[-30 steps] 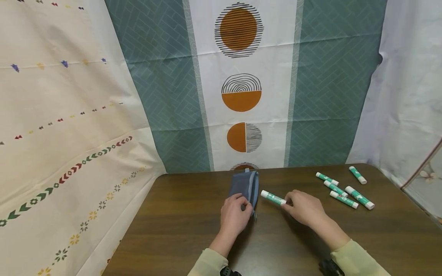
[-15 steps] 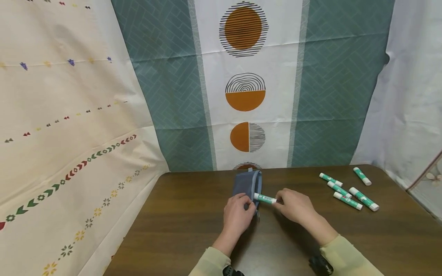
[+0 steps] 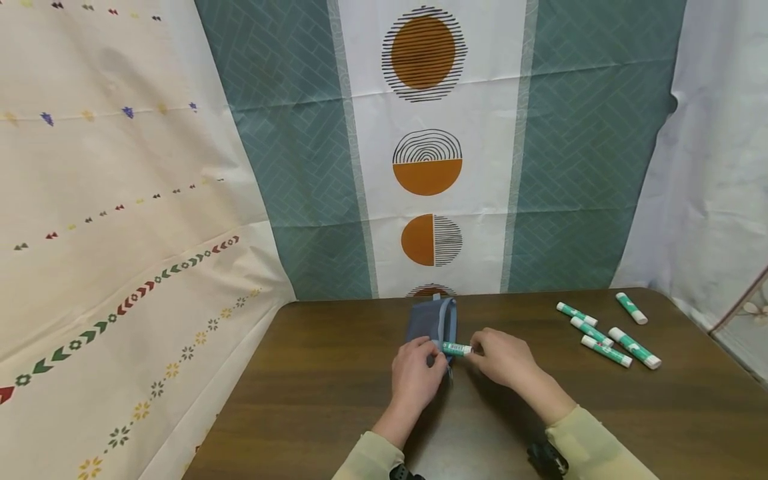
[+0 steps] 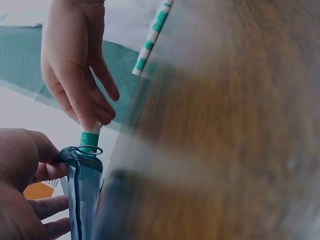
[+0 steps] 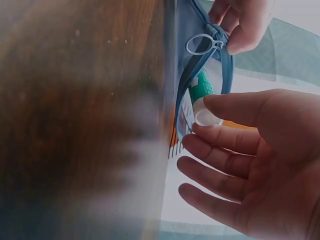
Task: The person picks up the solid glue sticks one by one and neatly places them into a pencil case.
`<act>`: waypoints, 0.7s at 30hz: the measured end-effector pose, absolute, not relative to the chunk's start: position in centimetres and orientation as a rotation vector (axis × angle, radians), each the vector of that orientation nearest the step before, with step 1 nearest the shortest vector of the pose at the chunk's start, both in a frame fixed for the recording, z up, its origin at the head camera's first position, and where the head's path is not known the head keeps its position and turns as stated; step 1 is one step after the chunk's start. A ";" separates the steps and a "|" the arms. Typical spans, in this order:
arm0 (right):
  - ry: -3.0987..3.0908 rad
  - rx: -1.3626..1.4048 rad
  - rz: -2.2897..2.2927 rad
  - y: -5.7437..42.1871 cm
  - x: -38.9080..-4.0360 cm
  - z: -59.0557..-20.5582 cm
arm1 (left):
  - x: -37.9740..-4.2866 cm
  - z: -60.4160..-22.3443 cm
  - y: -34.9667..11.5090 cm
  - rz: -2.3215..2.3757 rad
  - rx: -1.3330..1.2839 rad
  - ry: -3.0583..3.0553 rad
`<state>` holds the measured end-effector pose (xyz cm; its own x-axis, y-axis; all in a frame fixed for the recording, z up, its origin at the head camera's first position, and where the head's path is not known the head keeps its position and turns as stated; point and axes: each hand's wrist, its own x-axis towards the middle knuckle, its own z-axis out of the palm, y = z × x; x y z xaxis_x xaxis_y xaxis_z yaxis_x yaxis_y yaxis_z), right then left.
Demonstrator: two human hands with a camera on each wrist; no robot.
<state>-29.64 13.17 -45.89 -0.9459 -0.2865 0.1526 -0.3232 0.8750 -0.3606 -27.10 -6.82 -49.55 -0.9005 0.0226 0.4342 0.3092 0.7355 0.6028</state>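
A blue-grey zip pouch (image 3: 425, 320) stands upright near the table's back edge, its mouth facing right. My left hand (image 3: 414, 375) pinches the pouch's near edge by the zip. Between thumb and forefinger, my right hand (image 3: 505, 357) holds the white end of a green-and-white glue stick (image 3: 456, 349). The far part of this glue stick is inside the pouch mouth and hidden from the head view. In the right wrist view, the glue stick (image 5: 201, 89) shows between the two zip edges, below a ring-shaped zip pull (image 5: 218, 44). My other right-hand fingers are extended.
Several more glue sticks lie at the right of the brown table (image 3: 300, 400); a thicker one (image 3: 635, 348) is among them, and one (image 3: 631, 308) lies apart near the back corner. Patterned cloths hang behind and to the left (image 3: 150, 347).
My right hand has moved left, bringing the glue stick from beside the pouch into its mouth. The left hand keeps its hold on the pouch. The view has shifted slightly.
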 end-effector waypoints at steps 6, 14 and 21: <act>-2.952 0.495 0.622 12.8 -29.7 -45.9 | -27.0 -49.6 -6.7 -1.012 -0.252 -2.565; -2.951 0.536 0.643 12.4 -30.3 -46.3 | -27.0 -49.9 -6.5 -1.065 -0.266 -2.570; -2.965 0.553 0.686 12.0 -30.9 -46.8 | -27.0 -49.7 -6.6 -1.060 -0.274 -2.566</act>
